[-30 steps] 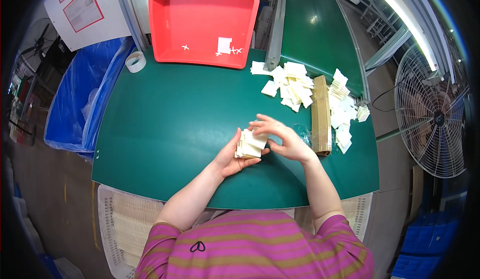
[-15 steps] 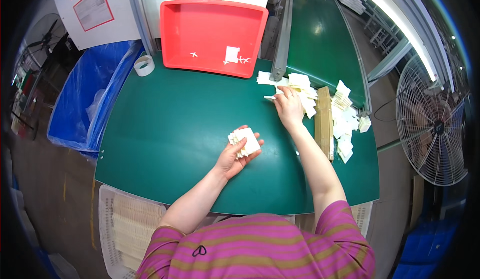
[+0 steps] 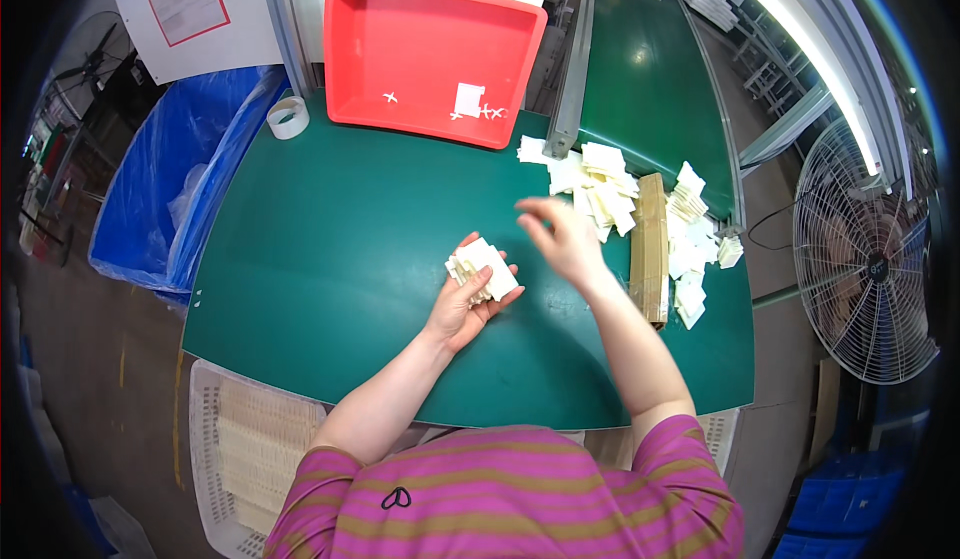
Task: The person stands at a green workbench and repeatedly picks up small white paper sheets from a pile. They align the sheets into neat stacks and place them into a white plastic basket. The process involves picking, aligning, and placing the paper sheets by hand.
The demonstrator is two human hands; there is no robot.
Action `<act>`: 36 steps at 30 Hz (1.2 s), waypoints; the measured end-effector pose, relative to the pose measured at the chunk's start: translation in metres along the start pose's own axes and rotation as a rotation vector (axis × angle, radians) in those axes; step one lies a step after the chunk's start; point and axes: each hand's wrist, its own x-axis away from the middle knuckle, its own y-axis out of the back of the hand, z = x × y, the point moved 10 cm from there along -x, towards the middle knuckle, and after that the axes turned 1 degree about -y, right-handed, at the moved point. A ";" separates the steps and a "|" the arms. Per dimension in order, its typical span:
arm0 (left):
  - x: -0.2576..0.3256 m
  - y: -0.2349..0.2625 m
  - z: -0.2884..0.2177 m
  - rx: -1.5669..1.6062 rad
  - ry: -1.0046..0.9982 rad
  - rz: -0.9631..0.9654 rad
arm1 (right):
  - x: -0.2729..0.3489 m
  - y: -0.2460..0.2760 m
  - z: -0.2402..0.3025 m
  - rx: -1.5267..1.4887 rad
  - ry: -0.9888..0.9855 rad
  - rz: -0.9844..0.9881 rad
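Note:
In my left hand (image 3: 462, 309), closed with the thumb on top, is a stack of thin cream-white square pieces (image 3: 484, 269) with uneven edges. My right hand (image 3: 562, 236) hovers over the green table, a little to the right of that stack. Its thumb and fingers are apart and nothing shows between them, though motion softens their outline. Just beyond it lies a loose heap of the same white pieces (image 3: 603, 191), at the foot of the metal rail.
A long cardboard strip (image 3: 650, 249) divides the heap from more white pieces (image 3: 686, 249). At the back stand a red tray (image 3: 430, 49) holding a few scraps and a tape roll (image 3: 288, 118). A blue lined bin (image 3: 180, 189) is left, a fan (image 3: 868, 259) right.
My right hand has drawn back from the heap toward my left hand; the white piece at its fingertips no longer shows there. My left hand still holds the stack, slightly shifted.

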 end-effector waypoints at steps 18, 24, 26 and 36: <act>-0.005 0.012 0.002 0.045 -0.018 -0.016 | 0.024 0.007 0.025 -0.128 0.265 -0.204; -0.004 0.016 0.005 -0.052 0.042 -0.007 | 0.046 -0.014 0.050 -0.203 0.350 0.153; -0.004 0.013 0.006 -0.001 0.059 0.014 | 0.036 -0.007 0.042 -0.213 0.357 0.168; 0.000 -0.008 0.011 -0.077 0.149 0.125 | -0.056 0.068 -0.173 0.485 -0.453 -0.175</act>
